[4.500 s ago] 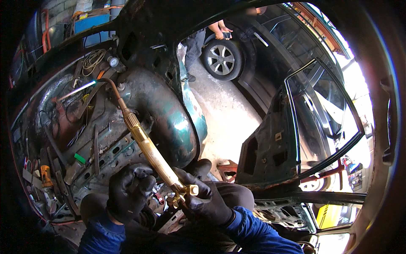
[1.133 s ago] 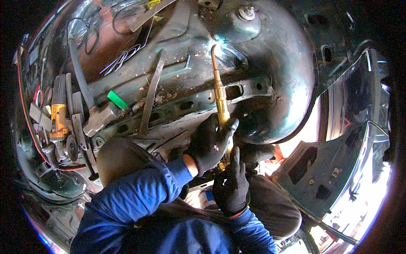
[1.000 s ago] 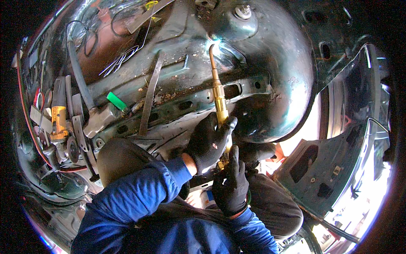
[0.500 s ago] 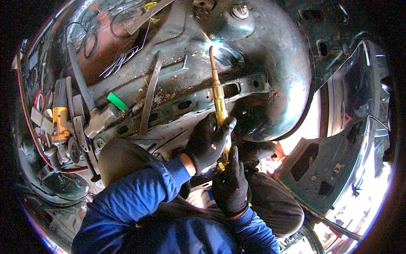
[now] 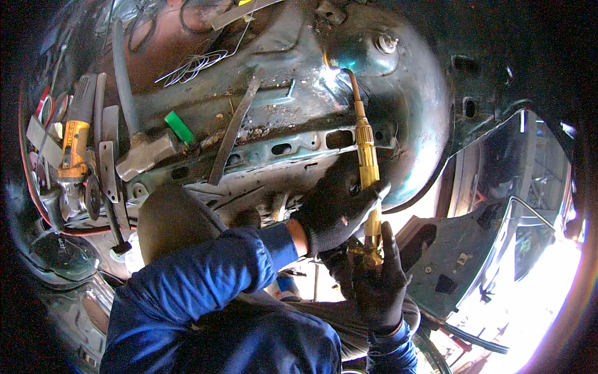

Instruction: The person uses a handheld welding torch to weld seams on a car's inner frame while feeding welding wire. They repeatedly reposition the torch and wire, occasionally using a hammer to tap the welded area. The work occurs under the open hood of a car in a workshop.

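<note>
A brass gas torch [image 5: 367,156] with a bent copper-coloured tip burns against a dark car body panel [image 5: 283,53]. Its bright flame [image 5: 331,73] touches the metal beside a rounded bulge. My left hand [image 5: 336,215], in a black glove, is closed around the middle of the torch's handle. Lower down, my right hand [image 5: 381,287], gloved too, grips the valve end between thumb and fingers, one finger reaching up along it. Parts of the right hand's grip are hidden behind the valve.
Left of me lie a yellow angle grinder [image 5: 76,146], a hammer [image 5: 148,154] and a green strip [image 5: 179,127]. A flat metal bar [image 5: 237,129] leans over the body ledge. Beyond is loose wire [image 5: 196,65]. A dark detached panel [image 5: 436,249] stands at the right.
My view has shifted, and both hands with the torch appear further right. Against the panel, the flame has moved a little left and away from me; the tip now bends left.
</note>
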The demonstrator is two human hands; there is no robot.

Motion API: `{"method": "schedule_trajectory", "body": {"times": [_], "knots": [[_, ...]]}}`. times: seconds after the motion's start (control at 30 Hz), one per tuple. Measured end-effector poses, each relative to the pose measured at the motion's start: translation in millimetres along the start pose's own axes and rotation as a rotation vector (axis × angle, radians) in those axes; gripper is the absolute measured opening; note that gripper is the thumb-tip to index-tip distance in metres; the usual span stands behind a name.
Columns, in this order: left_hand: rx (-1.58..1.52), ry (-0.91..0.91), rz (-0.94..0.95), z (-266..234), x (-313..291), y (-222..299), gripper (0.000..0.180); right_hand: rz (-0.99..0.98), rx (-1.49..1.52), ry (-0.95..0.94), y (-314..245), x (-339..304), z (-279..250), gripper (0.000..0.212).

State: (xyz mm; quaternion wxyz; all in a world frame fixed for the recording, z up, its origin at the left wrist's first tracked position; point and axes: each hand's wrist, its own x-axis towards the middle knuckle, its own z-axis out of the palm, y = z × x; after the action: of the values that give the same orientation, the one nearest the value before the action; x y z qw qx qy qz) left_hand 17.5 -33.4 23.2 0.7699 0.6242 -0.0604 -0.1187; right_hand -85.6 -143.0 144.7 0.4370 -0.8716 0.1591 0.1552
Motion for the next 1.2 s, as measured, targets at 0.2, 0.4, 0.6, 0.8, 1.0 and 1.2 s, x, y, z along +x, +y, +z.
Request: {"method": "schedule_trajectory", "body": {"times": [0.2,0.4,0.6,0.8,1.0,1.2], "knots": [[-0.034,0.011,-0.066,-1,8,0,0.043,-0.175,-0.272,0.04,-11,9,1,0.074],[0.073,0.035,0.022,4,17,-25,0.034,-0.119,-0.406,0.063,-19,19,7,0.078],[0.311,0.069,0.243,11,13,-54,0.03,-0.145,-0.32,0.084,-7,22,12,0.08],[0.307,0.064,0.296,10,12,-53,0.04,-0.08,-0.386,0.052,-18,19,11,0.074],[0.372,0.102,0.325,23,16,-71,0.04,0.015,-0.348,0.07,-23,18,15,0.074],[0.335,0.071,0.196,19,15,-59,0.027,-0.016,-0.393,0.072,-19,22,16,0.073]]}}
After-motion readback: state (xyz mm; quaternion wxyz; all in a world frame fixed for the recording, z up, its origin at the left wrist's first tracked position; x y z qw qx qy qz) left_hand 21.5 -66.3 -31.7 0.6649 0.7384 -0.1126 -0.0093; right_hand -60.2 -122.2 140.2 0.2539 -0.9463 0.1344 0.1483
